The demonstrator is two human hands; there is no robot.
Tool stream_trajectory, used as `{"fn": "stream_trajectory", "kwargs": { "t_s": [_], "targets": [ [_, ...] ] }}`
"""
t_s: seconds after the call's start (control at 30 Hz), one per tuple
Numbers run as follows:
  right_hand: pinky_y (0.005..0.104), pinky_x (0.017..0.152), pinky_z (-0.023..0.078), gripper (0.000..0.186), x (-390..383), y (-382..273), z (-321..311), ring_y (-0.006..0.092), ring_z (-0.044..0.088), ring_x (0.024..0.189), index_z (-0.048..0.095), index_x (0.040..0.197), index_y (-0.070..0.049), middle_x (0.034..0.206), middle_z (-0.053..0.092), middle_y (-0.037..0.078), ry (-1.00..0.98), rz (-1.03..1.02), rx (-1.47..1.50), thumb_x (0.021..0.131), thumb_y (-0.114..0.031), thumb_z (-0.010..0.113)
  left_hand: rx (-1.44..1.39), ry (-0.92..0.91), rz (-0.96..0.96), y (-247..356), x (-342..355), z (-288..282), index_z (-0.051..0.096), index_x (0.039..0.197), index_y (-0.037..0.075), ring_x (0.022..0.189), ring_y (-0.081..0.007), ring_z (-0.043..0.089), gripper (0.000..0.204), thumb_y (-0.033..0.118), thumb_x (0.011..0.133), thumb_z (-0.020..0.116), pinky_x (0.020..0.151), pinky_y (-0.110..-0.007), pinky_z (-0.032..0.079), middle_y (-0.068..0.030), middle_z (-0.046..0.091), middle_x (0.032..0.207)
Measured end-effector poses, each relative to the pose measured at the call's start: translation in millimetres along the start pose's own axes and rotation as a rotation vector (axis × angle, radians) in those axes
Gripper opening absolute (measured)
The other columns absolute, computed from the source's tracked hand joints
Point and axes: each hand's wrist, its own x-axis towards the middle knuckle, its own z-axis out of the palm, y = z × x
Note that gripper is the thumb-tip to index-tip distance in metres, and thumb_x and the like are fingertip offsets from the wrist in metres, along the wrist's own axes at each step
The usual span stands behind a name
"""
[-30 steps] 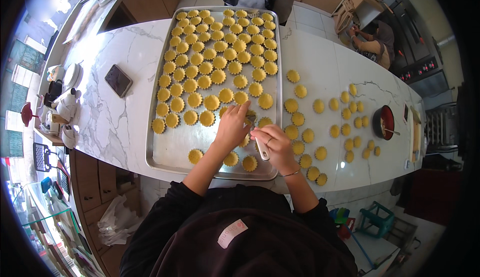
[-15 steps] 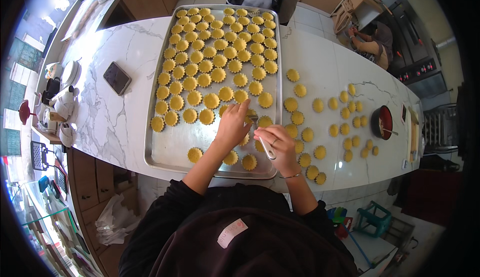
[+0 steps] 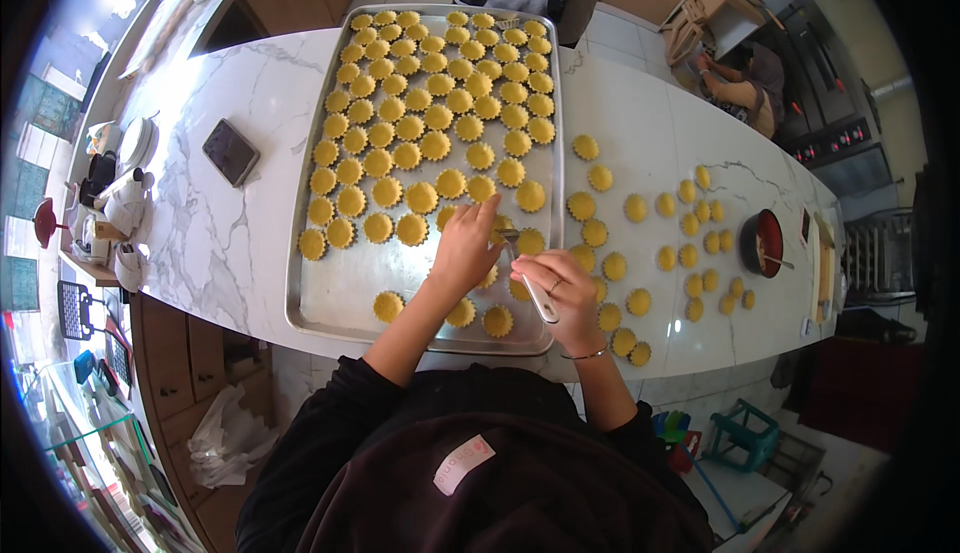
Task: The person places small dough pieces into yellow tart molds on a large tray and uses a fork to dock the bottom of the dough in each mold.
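A large metal tray (image 3: 330,283) holds several yellow fluted tart shells (image 3: 388,194) in loose rows. My left hand (image 3: 463,245) is over the tray's middle, its fingers bent at a partly hidden shell (image 3: 503,222); what they grip is hidden. My right hand (image 3: 565,298), just right of it, grips the white handle (image 3: 541,299) of a utensil, whose metal head (image 3: 509,235) reaches to my left fingertips. More yellow rounds (image 3: 637,302) lie on the counter right of the tray.
On the marble counter (image 3: 200,243) lie a dark phone (image 3: 230,152) at left and a red-black bowl with a spoon (image 3: 761,245) at right. Dishes (image 3: 137,143) stand along the left. A co-worker (image 3: 742,88) is at the back right.
My hands stay almost in place, with my right hand and the handle shifting very slightly. The view has shifted slightly, so the tray appears a little higher and further left.
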Motion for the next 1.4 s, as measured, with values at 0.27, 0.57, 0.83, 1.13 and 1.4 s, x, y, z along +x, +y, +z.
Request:
{"fn": "stream_trajectory", "kwargs": {
  "t_s": [0.27,0.57,0.83,1.13,1.4],
  "targets": [
    [0.0314,0.064,0.051,0.031,-4.6,5.9,7.7,0.0235,0.063,0.078,0.067,0.094,-0.006,0.087,0.066,0.007,-0.023,-0.004,-0.009,0.066,0.004,0.077,0.014,0.000,-0.013,-1.4,0.2,2.8,0.046,0.127,0.002,0.099,-0.0332,0.058,0.071,0.003,0.062,0.073,0.088,-0.042,0.047,-0.0131,0.063,0.103],
    [0.0315,0.069,0.052,0.031,-1.1,0.2,-7.5,0.0236,0.063,0.081,0.067,0.098,-0.005,0.090,0.065,0.008,0.040,0.045,-0.003,0.069,0.004,0.072,-0.023,-0.025,-0.040,0.8,0.6,1.8,0.045,0.128,0.001,0.099,-0.0339,0.057,0.071,0.005,0.063,0.073,0.089,-0.042,0.046,-0.0144,0.063,0.105],
    [0.0291,0.064,0.051,0.029,-10.8,1.9,-32.6,0.0216,0.062,0.075,0.069,0.093,-0.007,0.086,0.066,0.007,0.165,0.138,-0.046,0.068,0.007,0.076,0.075,0.016,0.016,10.9,-1.8,-2.6,0.045,0.131,0.003,0.106,-0.0331,0.053,0.071,0.010,0.066,0.073,0.091,-0.043,0.043,-0.0141,0.059,0.112],
    [0.0313,0.068,0.051,0.030,-22.2,7.4,-24.6,0.0233,0.063,0.078,0.069,0.096,-0.007,0.087,0.066,0.007,0.101,0.140,-0.097,0.069,0.004,0.074,0.021,-0.090,0.193,19.6,5.2,10.4,0.047,0.132,0.008,0.120,-0.0302,0.049,0.075,0.017,0.064,0.078,0.097,-0.043,0.040,-0.0111,0.059,0.120],
    [0.0324,0.071,0.051,0.031,-18.5,0.5,-22.4,0.0246,0.064,0.083,0.068,0.098,-0.007,0.088,0.065,0.007,0.038,0.096,-0.098,0.069,0.003,0.072,0.031,-0.078,0.191,15.9,5.8,21.5,0.047,0.132,0.008,0.120,-0.0289,0.050,0.072,0.015,0.066,0.077,0.099,-0.043,0.038,-0.0099,0.061,0.117]
  ]
}}
